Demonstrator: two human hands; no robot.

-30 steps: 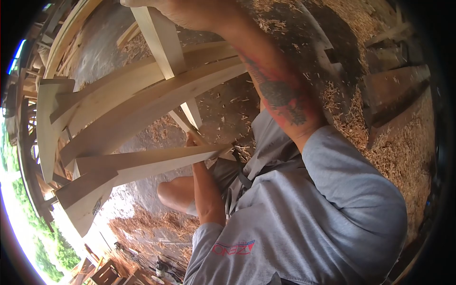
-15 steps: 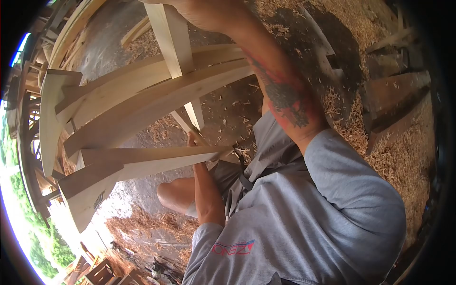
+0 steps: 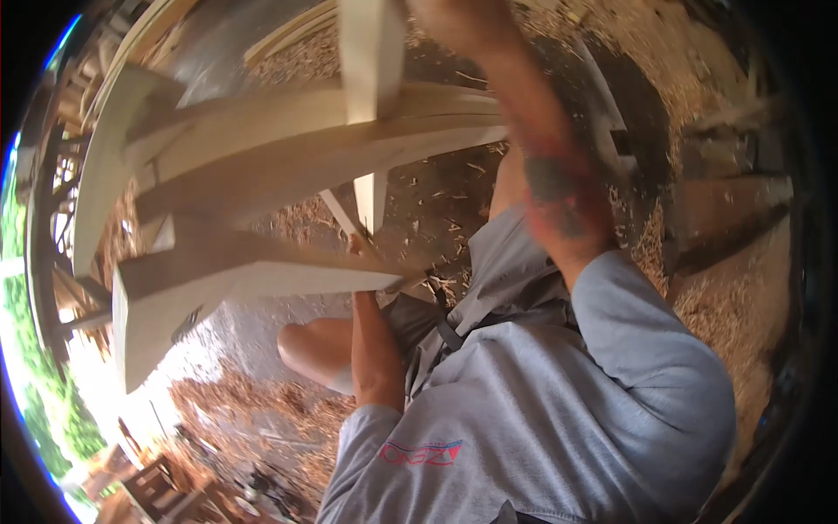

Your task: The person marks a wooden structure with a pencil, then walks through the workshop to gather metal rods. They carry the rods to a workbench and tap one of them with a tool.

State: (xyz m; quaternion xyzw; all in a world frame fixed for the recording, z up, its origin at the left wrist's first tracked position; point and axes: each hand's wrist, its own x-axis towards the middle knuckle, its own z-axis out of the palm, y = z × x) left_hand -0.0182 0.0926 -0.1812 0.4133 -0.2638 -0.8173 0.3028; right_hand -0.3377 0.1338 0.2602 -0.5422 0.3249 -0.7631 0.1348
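Observation:
My left hand (image 3: 355,245) reaches up behind the near shaped wooden board (image 3: 262,272). Its fingers show past the board's upper edge, beside a thin slat (image 3: 337,210); the board covers the rest of the hand, which appears closed around it. High in the view is my right hand (image 3: 467,24), smeared by motion and partly cut off by the frame's top. It is just to the right of a pale upright post (image 3: 371,57). That post crosses two long curved boards (image 3: 297,162), which join a broad end piece (image 3: 109,166) on the left.
Wood shavings (image 3: 253,397) cover much of the dark floor. More timber (image 3: 729,214) lies at the right, and long strips (image 3: 292,35) lie at the top. A slatted wooden structure (image 3: 57,236) stands along the bright left edge. Scrap wood (image 3: 157,489) sits at lower left.
My right hand has swung right, from over the top of the post to beside it. The boards appear shifted and blurred as the view moved. My left hand keeps its place behind the near board.

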